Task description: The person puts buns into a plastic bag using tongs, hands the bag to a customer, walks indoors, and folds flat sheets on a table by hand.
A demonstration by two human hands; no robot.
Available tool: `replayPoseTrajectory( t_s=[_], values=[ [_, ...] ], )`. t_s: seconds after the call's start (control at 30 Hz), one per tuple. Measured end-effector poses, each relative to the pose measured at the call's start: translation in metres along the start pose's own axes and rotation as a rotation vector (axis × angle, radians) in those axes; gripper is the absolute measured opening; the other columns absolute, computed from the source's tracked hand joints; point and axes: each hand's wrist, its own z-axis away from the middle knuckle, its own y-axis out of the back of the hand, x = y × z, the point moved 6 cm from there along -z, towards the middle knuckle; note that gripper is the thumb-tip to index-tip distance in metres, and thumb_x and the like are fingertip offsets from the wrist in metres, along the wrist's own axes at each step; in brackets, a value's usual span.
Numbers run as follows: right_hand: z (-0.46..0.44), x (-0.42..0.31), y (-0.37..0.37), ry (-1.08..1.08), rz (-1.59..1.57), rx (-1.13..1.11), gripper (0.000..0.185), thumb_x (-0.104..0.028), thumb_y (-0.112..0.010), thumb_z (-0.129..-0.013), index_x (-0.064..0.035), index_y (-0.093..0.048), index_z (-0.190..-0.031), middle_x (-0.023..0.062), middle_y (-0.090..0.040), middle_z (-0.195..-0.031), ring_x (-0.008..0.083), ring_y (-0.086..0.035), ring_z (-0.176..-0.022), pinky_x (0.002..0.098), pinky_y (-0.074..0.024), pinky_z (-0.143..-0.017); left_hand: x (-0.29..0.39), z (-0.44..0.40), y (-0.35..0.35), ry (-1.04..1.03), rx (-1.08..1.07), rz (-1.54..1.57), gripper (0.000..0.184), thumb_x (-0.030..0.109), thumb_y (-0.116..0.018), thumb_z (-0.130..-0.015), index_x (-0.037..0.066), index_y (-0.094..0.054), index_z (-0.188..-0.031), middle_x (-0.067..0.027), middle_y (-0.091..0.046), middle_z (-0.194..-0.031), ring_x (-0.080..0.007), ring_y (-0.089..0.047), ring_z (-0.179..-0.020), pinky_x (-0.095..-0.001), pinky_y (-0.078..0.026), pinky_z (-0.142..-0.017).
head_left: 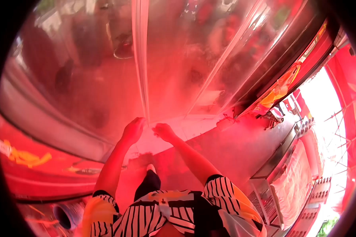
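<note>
Both hands are raised in front of the body, a short gap apart, before a large shiny metal-like surface (178, 67) with upright seams. My left hand (133, 129) is at the lower end of one seam, its fingers curled; what they hold, if anything, is hidden. To its right, my right hand (163, 131) is bent inward with curled fingers, and anything in it is too small to make out. Red glare washes over both hands. The surface reflects blurred shapes.
A cushioned seat or bed (294, 183) on a frame stands at the right. Orange cloth (279, 91) hangs at the upper right. A blue round container (67, 215) is at the lower left. One foot (150, 168) shows on the floor.
</note>
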Motion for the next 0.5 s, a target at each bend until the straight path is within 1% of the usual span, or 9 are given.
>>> replayPoseTrajectory(
  t_s=[0.03,0.13,0.17,0.23,0.27,0.3,0.37,0.43,0.5],
  values=[
    [-0.032,-0.025,-0.001,0.025,-0.068,0.024,0.027,-0.024,-0.061,-0.086,-0.0024,-0.059,-0.071,0.0042,-0.06,-0.062,0.0109,-0.057,-0.054,0.0251,-0.0458,-0.051,-0.011,-0.036,0.002,-0.028,0.009,0.003,0.019,0.013,-0.045,-0.085,0.006,-0.055,-0.1,-0.0176,-0.058,-0.096,-0.0311,-0.06,-0.091,-0.0403,-0.048,-0.074],
    [-0.087,-0.123,0.005,0.193,-0.084,-0.004,0.024,-0.021,-0.061,-0.085,-0.0017,-0.058,-0.071,0.0026,-0.058,-0.062,0.01,-0.055,-0.055,0.0248,-0.045,-0.051,-0.092,-0.112,-0.018,0.45,-0.21,0.76,0.019,0.017,-0.044,-0.087,0.005,-0.054,-0.098,-0.0165,-0.059,-0.096,-0.0269,-0.061,-0.09,-0.038,-0.048,-0.074],
    [-0.108,-0.144,0.009,0.248,-0.064,-0.003,0.023,-0.02,-0.061,-0.085,-0.0016,-0.058,-0.071,0.0019,-0.058,-0.062,0.0096,-0.054,-0.054,0.0245,-0.0448,-0.051,-0.122,-0.132,-0.023,0.394,-0.249,0.715,0.02,0.019,-0.044,-0.089,0.006,-0.056,-0.099,-0.0151,-0.06,-0.097,-0.0254,-0.061,-0.09,-0.0369,-0.048,-0.075],
    [-0.164,-0.158,0.013,0.312,-0.109,-0.123,0.019,-0.019,-0.061,-0.085,-0.0027,-0.058,-0.077,-0.0004,-0.057,-0.063,0.0093,-0.054,-0.057,0.0231,-0.0444,-0.054,-0.172,-0.167,-0.023,0.344,-0.289,0.505,0.022,0.02,-0.045,-0.089,0.005,-0.054,-0.103,-0.0155,-0.06,-0.098,-0.0267,-0.06,-0.089,-0.0375,-0.048,-0.075],
    [-0.189,-0.165,0.02,0.324,-0.007,-0.121,0.016,-0.018,-0.062,-0.085,-0.0029,-0.058,-0.09,0.0014,-0.058,-0.072,0.0093,-0.055,-0.064,0.0237,-0.0459,-0.058,-0.196,-0.187,-0.016,0.303,-0.253,0.349,0.024,0.02,-0.046,-0.089,0.004,-0.053,-0.105,-0.0157,-0.06,-0.098,-0.0273,-0.06,-0.089,-0.0378,-0.048,-0.075],
    [-0.216,-0.168,0.029,0.334,0.098,-0.118,0.024,-0.016,-0.063,-0.084,-0.0031,-0.058,-0.104,0.0031,-0.06,-0.082,0.0093,-0.056,-0.071,0.0243,-0.0475,-0.061,-0.219,-0.207,-0.007,0.265,-0.203,0.217,0.025,0.02,-0.046,-0.089,0.004,-0.052,-0.107,-0.0159,-0.06,-0.099,-0.028,-0.06,-0.089,-0.0381,-0.048,-0.075],
    [-0.279,-0.144,0.048,0.66,-0.042,0.196,0.054,-0.01,-0.064,-0.082,-0.0056,-0.042,-0.131,0.0077,-0.055,-0.103,0.0098,-0.054,-0.084,0.0267,-0.0497,-0.069,-0.26,-0.242,0.02,0.185,-0.042,-0.004,0.028,0.021,-0.047,-0.089,0.003,-0.051,-0.111,-0.0164,-0.059,-0.1,-0.0293,-0.059,-0.088,-0.0387,-0.048,-0.076],
    [-0.289,-0.177,0.117,0.519,0.163,0.332,0.071,-0.005,-0.064,-0.081,-0.0064,-0.026,-0.141,0.0097,-0.047,-0.12,0.0136,-0.052,-0.099,0.0287,-0.0501,-0.075,-0.298,-0.268,0.052,0.101,0.163,-0.199,0.032,0.021,-0.048,-0.089,0.002,-0.049,-0.115,-0.0168,-0.059,-0.101,-0.0305,-0.059,-0.088,-0.0393,-0.048,-0.076],
    [-0.319,-0.147,0.188,0.484,0.11,0.609,0.072,-0.017,-0.069,-0.078,-0.002,-0.03,-0.137,0.0147,-0.048,-0.125,0.0231,-0.053,-0.105,0.0341,-0.0488,-0.077,-0.327,-0.29,0.081,0.004,0.353,-0.356,0.036,0.022,-0.049,-0.089,0.001,-0.048,-0.119,-0.0172,-0.059,-0.102,-0.0318,-0.058,-0.087,-0.0398,-0.048,-0.076]
  ],
)
